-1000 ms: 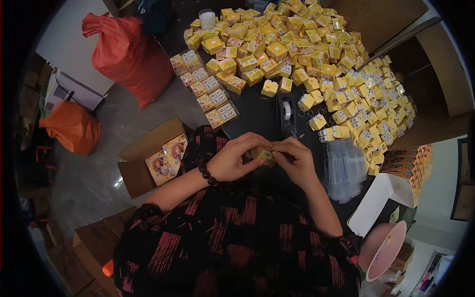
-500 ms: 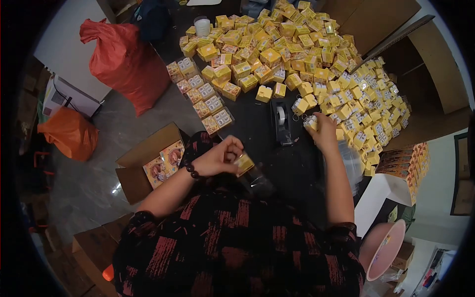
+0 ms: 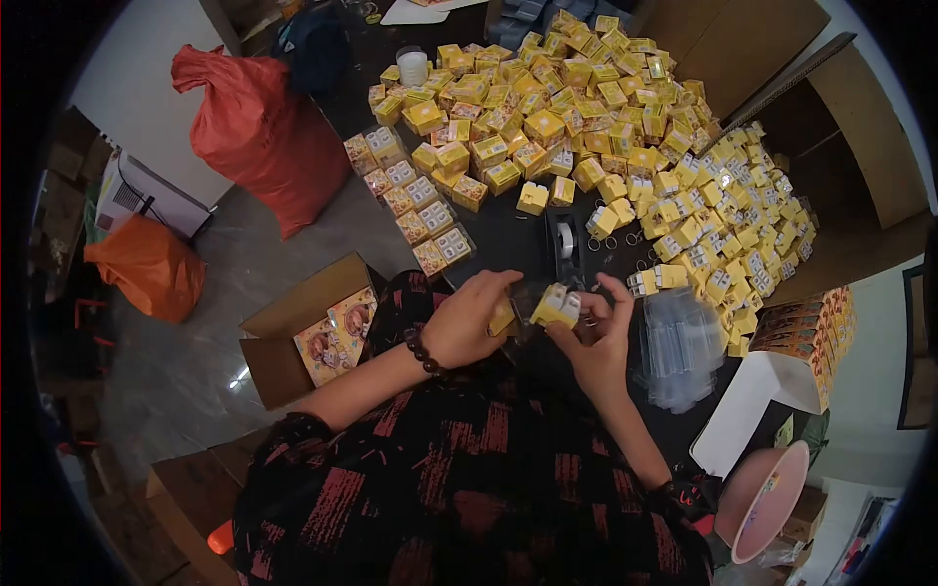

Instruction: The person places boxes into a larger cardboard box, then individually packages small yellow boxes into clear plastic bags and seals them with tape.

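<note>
My left hand (image 3: 471, 320), with a dark bead bracelet at the wrist, is closed on a small yellow box (image 3: 502, 315) and clear plastic in front of my body. Close to its right, my right hand (image 3: 595, 342) pinches a yellow and white block piece (image 3: 558, 306) between thumb and fingers. Just above that piece stands a black tape dispenser (image 3: 563, 244). Clear plastic sleeves (image 3: 679, 347) lie stacked to the right of my right hand. Packed rows of small boxes with white-topped pieces (image 3: 414, 200) stand above my left hand.
Yellow boxes (image 3: 547, 125) form a large heap at the back, with yellow and white pieces (image 3: 723, 210) heaped at right. A white cup (image 3: 411, 66) stands behind. An open carton (image 3: 283, 327) and red sack (image 3: 259, 146) are left; a pink basin (image 3: 767, 503) is lower right.
My right hand has come from the heap at right toward my left hand, bringing a yellow and white piece. My left hand has moved slightly right, still holding the yellow box.
</note>
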Tool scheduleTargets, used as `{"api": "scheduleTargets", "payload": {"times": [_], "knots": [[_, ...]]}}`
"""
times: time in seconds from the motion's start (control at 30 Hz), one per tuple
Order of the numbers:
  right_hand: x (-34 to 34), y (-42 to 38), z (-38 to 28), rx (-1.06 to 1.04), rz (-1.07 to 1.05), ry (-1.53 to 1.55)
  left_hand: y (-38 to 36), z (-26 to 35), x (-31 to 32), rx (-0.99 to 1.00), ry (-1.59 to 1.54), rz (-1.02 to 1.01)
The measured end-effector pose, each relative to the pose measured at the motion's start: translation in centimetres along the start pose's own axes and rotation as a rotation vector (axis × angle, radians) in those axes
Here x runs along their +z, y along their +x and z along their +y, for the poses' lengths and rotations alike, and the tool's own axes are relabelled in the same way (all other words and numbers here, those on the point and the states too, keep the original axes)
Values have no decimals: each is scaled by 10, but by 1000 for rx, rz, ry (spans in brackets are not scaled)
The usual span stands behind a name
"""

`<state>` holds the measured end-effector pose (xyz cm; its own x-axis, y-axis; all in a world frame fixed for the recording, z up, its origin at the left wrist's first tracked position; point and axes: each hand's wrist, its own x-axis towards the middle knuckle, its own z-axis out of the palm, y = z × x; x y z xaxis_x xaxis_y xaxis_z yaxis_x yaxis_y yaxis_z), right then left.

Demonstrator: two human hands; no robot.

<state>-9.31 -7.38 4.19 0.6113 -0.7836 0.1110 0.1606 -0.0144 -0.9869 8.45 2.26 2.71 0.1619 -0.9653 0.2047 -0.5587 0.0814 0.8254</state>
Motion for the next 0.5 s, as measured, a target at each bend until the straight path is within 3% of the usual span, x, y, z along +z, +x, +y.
{"api": "scheduleTargets", "payload": {"times": [0.03, 0.1, 0.2, 0.23, 0.3, 0.37, 0.5], "knots": [[-1, 2, -3, -6, -10, 0, -1, 5, 0, 33, 129, 39], [0, 9, -16, -33, -193, -557, -3, 6, 2, 62, 271, 95], [11, 9, -15, -189, -109, -562, -7, 0, 0, 54, 287, 121], [13, 6, -14, -195, -122, -551, -8, 1, -2, 2, 127, 120], [10, 6, -13, -460, -181, -696, -10, 0, -6, -52, -25, 129], [6, 11, -12, -564, -239, -728, -13, -3, -7, -96, -343, 8], [4, 23, -23, -828, -312, -890, -15, -1, -9, -101, -603, -73]]}}
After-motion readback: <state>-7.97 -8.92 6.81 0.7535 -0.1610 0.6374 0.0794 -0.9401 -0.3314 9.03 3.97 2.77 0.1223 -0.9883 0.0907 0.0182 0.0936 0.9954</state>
